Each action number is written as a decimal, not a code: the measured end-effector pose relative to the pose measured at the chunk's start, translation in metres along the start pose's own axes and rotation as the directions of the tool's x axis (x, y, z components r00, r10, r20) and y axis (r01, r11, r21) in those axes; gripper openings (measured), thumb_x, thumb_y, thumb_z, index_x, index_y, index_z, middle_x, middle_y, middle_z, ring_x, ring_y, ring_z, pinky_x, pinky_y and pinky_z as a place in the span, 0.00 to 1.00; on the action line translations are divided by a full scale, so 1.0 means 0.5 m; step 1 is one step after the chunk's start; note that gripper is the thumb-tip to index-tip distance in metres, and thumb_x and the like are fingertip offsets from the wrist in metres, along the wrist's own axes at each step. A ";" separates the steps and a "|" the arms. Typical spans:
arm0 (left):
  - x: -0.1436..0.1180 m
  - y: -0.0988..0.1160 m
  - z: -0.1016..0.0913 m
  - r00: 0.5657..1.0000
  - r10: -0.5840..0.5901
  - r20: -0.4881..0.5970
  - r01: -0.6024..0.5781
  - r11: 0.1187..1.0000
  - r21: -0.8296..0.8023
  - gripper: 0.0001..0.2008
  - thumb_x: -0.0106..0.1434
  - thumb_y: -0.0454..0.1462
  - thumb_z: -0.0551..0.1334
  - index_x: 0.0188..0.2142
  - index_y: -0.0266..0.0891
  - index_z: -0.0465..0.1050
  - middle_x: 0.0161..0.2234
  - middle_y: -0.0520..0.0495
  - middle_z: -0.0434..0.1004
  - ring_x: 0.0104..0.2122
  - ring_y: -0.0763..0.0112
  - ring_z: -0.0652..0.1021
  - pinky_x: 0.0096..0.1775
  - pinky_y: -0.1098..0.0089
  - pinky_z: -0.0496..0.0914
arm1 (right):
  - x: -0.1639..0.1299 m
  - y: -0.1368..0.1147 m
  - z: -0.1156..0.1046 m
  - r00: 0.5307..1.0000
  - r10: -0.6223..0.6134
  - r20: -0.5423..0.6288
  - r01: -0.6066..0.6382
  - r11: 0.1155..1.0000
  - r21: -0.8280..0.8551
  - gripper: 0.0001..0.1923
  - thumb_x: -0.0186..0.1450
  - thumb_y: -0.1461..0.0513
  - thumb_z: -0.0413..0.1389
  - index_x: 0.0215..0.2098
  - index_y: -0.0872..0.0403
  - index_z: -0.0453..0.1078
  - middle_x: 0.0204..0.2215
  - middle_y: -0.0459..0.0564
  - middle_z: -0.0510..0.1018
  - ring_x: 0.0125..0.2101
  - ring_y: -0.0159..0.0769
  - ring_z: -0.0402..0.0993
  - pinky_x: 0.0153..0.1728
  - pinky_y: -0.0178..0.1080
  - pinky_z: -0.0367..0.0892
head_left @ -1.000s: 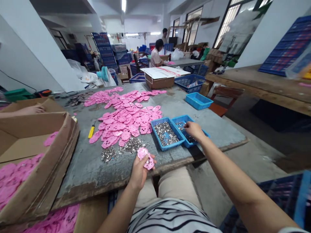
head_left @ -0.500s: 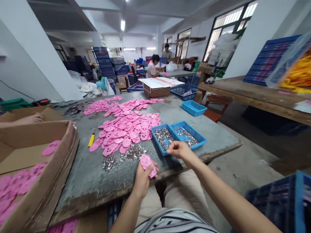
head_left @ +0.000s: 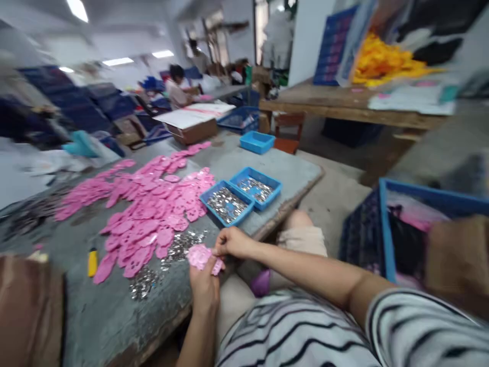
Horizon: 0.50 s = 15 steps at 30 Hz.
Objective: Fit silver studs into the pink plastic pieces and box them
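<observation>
My left hand (head_left: 204, 288) holds a pink plastic piece (head_left: 200, 255) over the near edge of the grey table (head_left: 114, 316). My right hand (head_left: 231, 242) is pinched closed right above the pink piece, touching its right side; whether it holds a small metal part I cannot tell. A big spread of pink pieces (head_left: 148, 204) covers the table beyond, with loose metal parts (head_left: 179, 247) in front of it. Two blue trays (head_left: 240, 196) of metal parts stand just past my right hand.
A yellow-handled tool (head_left: 92, 261) lies at the left. A small blue tray (head_left: 256, 141) and a cardboard box (head_left: 193, 127) sit at the table's far end. A blue crate (head_left: 385, 229) stands on the floor at my right. People work at a far table.
My right hand has left the blue tray and come back to the pink piece in my left hand. The camera has swung right and the picture is blurred.
</observation>
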<state>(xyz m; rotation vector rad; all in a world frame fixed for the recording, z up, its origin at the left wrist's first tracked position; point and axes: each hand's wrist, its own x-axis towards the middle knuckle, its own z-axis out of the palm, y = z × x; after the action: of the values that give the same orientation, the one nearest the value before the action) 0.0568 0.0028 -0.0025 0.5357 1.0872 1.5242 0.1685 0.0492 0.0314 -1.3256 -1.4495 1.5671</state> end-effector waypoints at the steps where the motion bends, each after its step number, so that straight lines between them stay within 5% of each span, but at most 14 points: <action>1: 0.001 -0.001 -0.004 1.000 0.007 0.003 -0.007 1.000 0.017 0.31 0.33 0.37 0.76 0.38 0.39 0.67 0.24 0.58 0.72 0.20 0.77 0.73 0.21 0.78 0.68 | 0.002 0.006 0.000 1.000 0.011 -0.014 -0.011 1.000 0.010 0.15 0.44 0.62 0.70 0.15 0.56 0.68 0.12 0.37 0.67 0.20 0.25 0.62 0.27 0.31 0.56; 7: 0.009 0.006 -0.021 1.000 -0.009 0.021 0.006 0.990 0.142 0.30 0.34 0.35 0.76 0.38 0.40 0.68 0.26 0.59 0.74 0.21 0.80 0.74 0.26 0.79 0.71 | 0.011 0.022 0.003 0.998 -0.066 0.019 0.067 0.991 -0.115 0.11 0.52 0.68 0.65 0.17 0.57 0.68 0.14 0.36 0.67 0.23 0.25 0.66 0.29 0.29 0.57; 15: 0.021 0.009 -0.024 0.998 -0.052 0.036 0.044 0.980 0.196 0.27 0.35 0.33 0.75 0.37 0.39 0.69 0.28 0.57 0.74 0.25 0.77 0.75 0.27 0.77 0.72 | 0.002 -0.002 -0.015 0.994 0.029 0.110 -0.017 0.994 -0.105 0.12 0.53 0.69 0.64 0.18 0.56 0.66 0.12 0.34 0.66 0.21 0.25 0.65 0.27 0.29 0.57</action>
<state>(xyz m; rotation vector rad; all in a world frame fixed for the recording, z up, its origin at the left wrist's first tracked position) 0.0418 0.0088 -0.0065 0.6680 1.2168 1.3668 0.1752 0.0530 0.0328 -1.3367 -1.6085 1.6221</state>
